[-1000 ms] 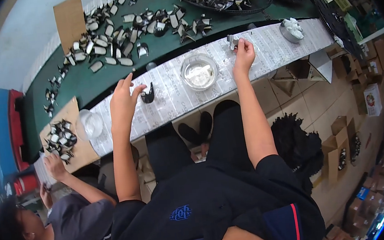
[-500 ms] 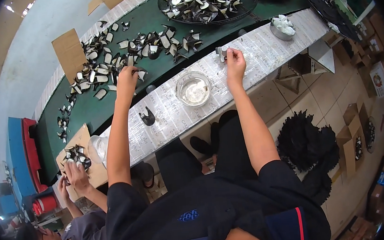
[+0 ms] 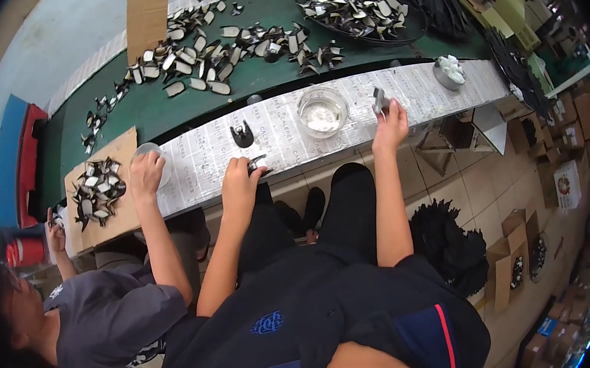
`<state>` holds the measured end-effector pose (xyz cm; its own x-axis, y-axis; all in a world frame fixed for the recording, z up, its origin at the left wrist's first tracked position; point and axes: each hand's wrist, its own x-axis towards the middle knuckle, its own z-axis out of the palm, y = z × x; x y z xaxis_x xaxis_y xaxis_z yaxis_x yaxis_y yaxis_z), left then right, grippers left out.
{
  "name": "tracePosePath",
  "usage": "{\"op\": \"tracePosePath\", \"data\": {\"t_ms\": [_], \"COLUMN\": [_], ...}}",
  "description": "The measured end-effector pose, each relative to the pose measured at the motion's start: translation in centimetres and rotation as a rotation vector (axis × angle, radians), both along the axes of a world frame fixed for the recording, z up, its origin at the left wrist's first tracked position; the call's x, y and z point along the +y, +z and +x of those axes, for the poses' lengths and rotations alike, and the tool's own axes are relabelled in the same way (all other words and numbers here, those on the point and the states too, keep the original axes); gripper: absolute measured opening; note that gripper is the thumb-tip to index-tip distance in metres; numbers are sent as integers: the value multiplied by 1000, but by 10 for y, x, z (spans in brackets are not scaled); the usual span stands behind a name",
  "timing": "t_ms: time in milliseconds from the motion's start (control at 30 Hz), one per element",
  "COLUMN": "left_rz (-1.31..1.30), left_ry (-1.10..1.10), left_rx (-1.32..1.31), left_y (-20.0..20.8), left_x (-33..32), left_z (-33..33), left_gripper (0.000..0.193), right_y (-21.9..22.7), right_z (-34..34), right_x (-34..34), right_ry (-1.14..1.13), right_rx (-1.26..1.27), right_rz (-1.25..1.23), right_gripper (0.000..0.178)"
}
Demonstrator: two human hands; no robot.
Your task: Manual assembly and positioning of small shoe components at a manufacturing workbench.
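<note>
While the left hand (image 3: 239, 180) reaches forward with its forearm slanting inward, its fingers closed around a dark piece (image 3: 258, 165) that juts out rightward, long axis roughly crosswise, the right hand (image 3: 391, 127) lifts at the end of a nearly straight-ahead forearm, thumb and fingers pinching a grey piece (image 3: 379, 101) whose long axis stands away from the body. Just beyond the left hand, a two-pronged black piece (image 3: 242, 135) lies on the covered ledge (image 3: 198, 151), prongs pointing away from the person; between the hands and farther forward sits a glass dish (image 3: 323, 113), and beyond it a green surface (image 3: 256, 91).
</note>
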<state>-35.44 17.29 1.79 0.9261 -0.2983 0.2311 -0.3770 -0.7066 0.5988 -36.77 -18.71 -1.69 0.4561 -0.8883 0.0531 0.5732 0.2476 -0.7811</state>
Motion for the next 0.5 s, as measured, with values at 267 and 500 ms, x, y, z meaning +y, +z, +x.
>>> {"op": "tracePosePath", "data": {"t_ms": [267, 500], "left_rz": [-92, -777], "left_ry": [-79, -107], "left_rx": [-111, 528], "left_y": [-12, 13], "left_x": [21, 6], "left_z": [1, -28], "left_gripper": [23, 29], "right_y": [26, 88], "right_z": [-140, -143], "right_x": [93, 142], "right_ry": [479, 497], "right_rx": [247, 301], "right_rz": [114, -388], "right_gripper": [20, 19]}}
